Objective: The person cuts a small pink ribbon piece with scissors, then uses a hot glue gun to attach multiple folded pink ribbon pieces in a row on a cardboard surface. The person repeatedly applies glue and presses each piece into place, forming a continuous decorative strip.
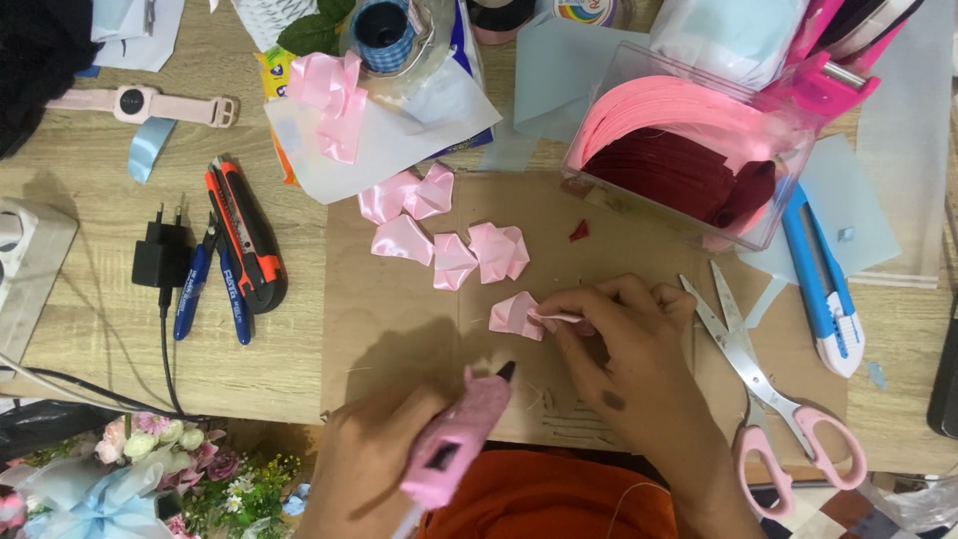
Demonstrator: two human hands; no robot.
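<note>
Home craft corner: wooden bench (90,319) crowded with pink ribbon petals (449,255), scissors (768,399), box cutters (249,240), a bin of cut ribbon (689,150).

Pink ribbon petals and a glue gun over the counter (90,339)

The left hand (364,464) grips a pink glue gun (454,439); the right hand (624,334) pinches a folded pink ribbon petal (516,315) on brown cardboard (399,339).

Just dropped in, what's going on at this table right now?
A person's left hand holds a pink glue gun, nozzle aimed at a folded pink ribbon petal pinched by the right hand over a cardboard mat. More finished petals lie above it; scissors rest to the right.
</note>
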